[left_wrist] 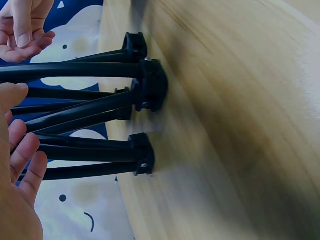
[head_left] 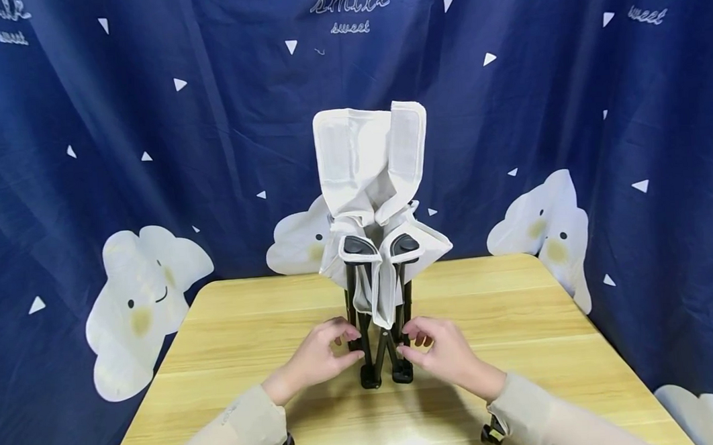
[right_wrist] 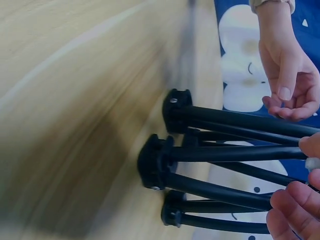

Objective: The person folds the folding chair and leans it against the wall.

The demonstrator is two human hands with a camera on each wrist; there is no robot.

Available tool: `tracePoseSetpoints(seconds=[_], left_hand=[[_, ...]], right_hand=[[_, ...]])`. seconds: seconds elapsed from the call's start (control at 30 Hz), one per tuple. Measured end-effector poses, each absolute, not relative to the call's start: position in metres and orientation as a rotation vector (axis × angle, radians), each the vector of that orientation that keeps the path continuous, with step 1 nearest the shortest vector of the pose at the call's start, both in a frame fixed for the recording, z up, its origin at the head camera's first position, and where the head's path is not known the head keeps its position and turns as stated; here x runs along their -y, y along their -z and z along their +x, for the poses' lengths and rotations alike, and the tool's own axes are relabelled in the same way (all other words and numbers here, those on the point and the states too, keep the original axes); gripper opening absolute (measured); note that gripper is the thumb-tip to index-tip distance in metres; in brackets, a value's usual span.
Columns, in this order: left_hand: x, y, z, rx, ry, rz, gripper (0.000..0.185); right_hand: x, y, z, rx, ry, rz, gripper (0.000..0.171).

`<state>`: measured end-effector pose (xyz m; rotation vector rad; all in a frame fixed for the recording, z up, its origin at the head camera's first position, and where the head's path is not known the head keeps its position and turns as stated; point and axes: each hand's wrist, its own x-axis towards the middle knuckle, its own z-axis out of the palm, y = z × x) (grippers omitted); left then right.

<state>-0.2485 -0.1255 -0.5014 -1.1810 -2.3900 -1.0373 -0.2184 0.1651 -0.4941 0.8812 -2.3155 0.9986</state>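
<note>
A small folding chair with white fabric and black tube legs stands folded upright on the table. Its seat cloth bunches in folds above the legs, and two black armrest ends poke through the cloth. My left hand is beside the left legs, thumb and fingers apart and loosely bent. On the opposite side my right hand mirrors it, fingertips right at the right legs. Both wrist views show the black leg tubes ending in plastic feet at the tabletop, with no fingers wrapped round them.
The chair stands on a light wooden table with rounded far corners. A dark blue curtain with white triangles and smiling clouds hangs behind and along both sides. A dark wrist mount sits under the right sleeve.
</note>
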Motion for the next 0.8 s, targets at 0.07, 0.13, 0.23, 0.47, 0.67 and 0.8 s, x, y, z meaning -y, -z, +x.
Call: tracePoseSetpoints(seconds=[0.07, 0.13, 0.23, 0.47, 0.67, 0.8], left_hand=[[0.125, 0.503, -0.248, 2.419, 1.038, -1.175, 0.029], [0.126, 0.505, -0.248, 2.461, 1.046, -1.164, 0.030], [0.125, 0.509, -0.249, 2.528, 1.058, -1.131, 0.033], [0.122, 0.513, -0.246, 2.639, 1.081, -0.954, 0.042], [0.121, 0.515, -0.242, 2.696, 1.073, -0.881, 0.048], [0.120, 0.521, -0.242, 2.730, 1.086, -0.857, 0.049]], right_hand=[[-0.165, 0.497, -0.218, 2.328, -1.011, 0.883, 0.025], [-0.165, 0.499, -0.218, 2.344, -1.029, 0.878, 0.025], [-0.165, 0.502, -0.218, 2.385, -1.062, 0.850, 0.025], [-0.166, 0.511, -0.218, 2.488, -1.112, 0.704, 0.028], [-0.166, 0.518, -0.216, 2.547, -1.118, 0.619, 0.030], [-0.167, 0.521, -0.215, 2.590, -1.127, 0.566, 0.031]])
